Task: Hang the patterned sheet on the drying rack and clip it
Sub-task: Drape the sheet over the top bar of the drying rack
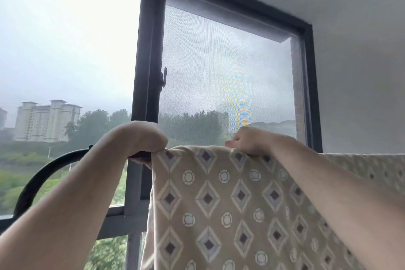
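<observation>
The patterned sheet [219,204], beige with diamonds and circles, hangs over the top bar of the black drying rack [43,173], draped toward me. My left hand [144,140] curls over the bar at the sheet's left edge and grips the bar and the fabric there. My right hand [247,140] pinches the top fold of the sheet further right on the bar. The bar under the sheet is hidden. No clip is visible.
A dark-framed window [151,50] with a latch [164,79] stands right behind the rack, its right pane covered by a mesh screen [219,68]. A white wall [361,72] lies to the right. The rack's curved end bends down at the left.
</observation>
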